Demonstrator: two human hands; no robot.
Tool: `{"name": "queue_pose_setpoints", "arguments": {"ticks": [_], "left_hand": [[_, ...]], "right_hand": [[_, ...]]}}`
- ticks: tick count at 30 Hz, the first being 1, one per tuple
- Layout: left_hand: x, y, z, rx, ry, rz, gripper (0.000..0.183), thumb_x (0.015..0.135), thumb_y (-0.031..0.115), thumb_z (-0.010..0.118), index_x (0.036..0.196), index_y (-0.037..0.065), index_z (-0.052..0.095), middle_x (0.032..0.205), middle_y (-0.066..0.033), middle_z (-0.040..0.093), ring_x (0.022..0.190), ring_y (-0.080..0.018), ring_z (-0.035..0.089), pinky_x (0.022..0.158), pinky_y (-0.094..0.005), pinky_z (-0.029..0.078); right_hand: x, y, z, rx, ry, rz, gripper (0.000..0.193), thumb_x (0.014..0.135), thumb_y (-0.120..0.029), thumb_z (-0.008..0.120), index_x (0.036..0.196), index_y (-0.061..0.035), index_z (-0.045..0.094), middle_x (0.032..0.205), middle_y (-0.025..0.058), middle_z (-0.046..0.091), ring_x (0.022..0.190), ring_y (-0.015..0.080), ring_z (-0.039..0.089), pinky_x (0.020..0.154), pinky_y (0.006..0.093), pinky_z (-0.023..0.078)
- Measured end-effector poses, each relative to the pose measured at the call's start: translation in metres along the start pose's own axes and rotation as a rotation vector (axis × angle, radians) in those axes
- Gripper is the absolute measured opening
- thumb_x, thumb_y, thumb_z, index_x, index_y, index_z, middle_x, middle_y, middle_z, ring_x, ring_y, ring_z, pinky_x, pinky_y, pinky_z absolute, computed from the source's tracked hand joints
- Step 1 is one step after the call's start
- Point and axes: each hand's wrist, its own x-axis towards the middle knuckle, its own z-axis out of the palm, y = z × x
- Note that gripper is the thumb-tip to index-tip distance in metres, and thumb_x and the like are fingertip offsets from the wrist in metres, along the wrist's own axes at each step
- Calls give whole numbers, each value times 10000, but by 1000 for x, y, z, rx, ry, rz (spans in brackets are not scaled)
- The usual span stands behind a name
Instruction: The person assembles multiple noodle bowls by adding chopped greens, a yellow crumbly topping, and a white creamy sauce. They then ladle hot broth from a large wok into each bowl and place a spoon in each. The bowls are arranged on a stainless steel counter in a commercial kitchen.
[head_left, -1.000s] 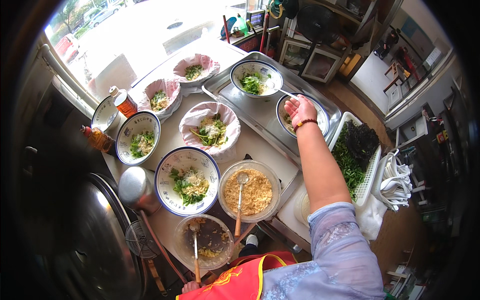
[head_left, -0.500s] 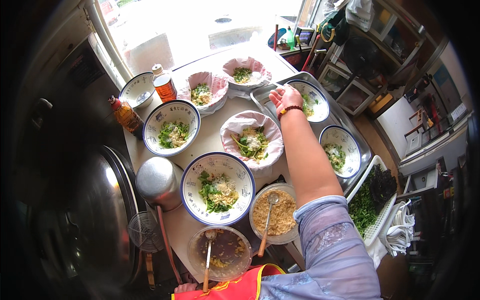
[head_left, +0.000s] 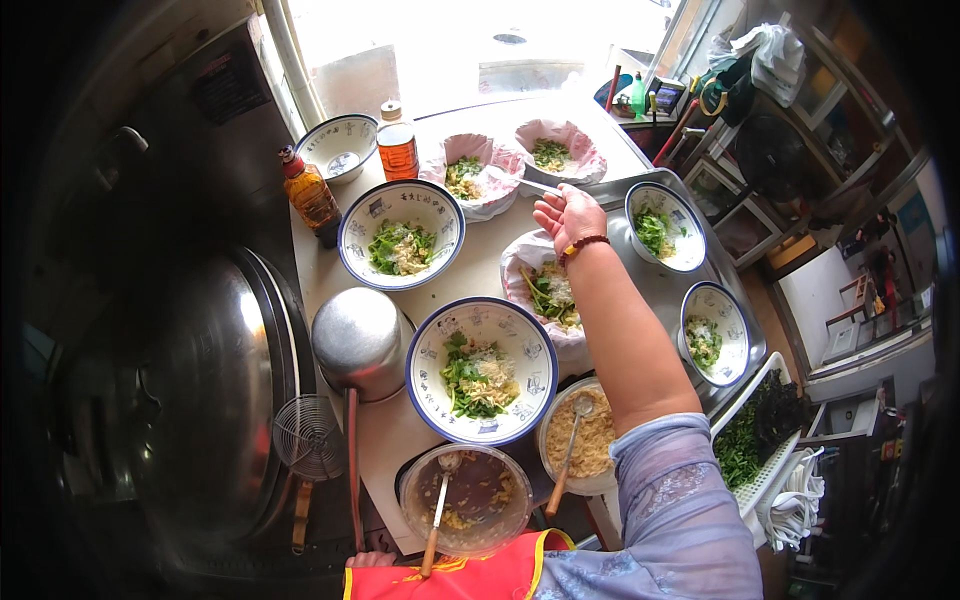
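Spoon (head_left: 540, 187), pale and slim, is held in the air over the far part of the counter (head_left: 455, 262), just beyond the middle lined bowl (head_left: 566, 343). Its long axis runs roughly left to right, sloping slightly away, with the free end pointing left toward the far-left lined bowl (head_left: 494, 207); that tip is hard to make out against the pale liner. The stem looks smooth and straight, while the liners are thin, crinkled film with pinkish marks. Leafy greens (head_left: 462, 372) and shredded, pale food lie in the large bowl (head_left: 527, 345), which is round, glossy white and blue-rimmed. To the right, the tray (head_left: 655, 300) is shiny metal; to the left, the pot (head_left: 350, 335) is dull, rounded metal. The right hand (head_left: 572, 216) is closed at thumb and forefinger on the spoon's right end, the other fingers loosely curled, palm partly upward; a beaded bracelet (head_left: 583, 245) circles the wrist. The left hand (head_left: 373, 560) shows only partly at the near edge, beside the pot's handle (head_left: 353, 470); its grip cannot be told.
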Motion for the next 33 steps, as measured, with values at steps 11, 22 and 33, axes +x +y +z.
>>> {"name": "queue_pose_setpoints", "arguments": {"ticks": [11, 22, 33], "left_hand": [[-7, 11, -14, -147, 210, -58, 293, 781, 271, 633, 1060, 183, 639, 923, -10, 606, 872, -232, 572, 778, -390, 446], [-4, 10, -16, -179, 221, -31, 295, 789, 318, 636, 1037, 158, 643, 899, -37, 606, 855, -242, 576, 761, -405, 449], [0, 14, -15, -129, 503, 62, 232, 741, 227, 671, 924, 91, 631, 783, -65, 577, 730, -256, 561, 638, -401, 411]], "right_hand": [[-90, 7, 19, -114, -208, 45, 184, 984, -146, 502, 1127, -33, 530, 915, 115, 625, 647, 188, 635, 535, 315, 568], [-118, 8, -18, -87, -185, 130, 178, 984, -154, 493, 1088, -17, 541, 932, 131, 624, 692, 197, 629, 558, 311, 563], [-216, -36, -129, -1110, -127, -1095, 120, 892, -100, 668, 990, -38, 703, 863, 88, 696, 740, 102, 641, 654, 264, 521]]}}
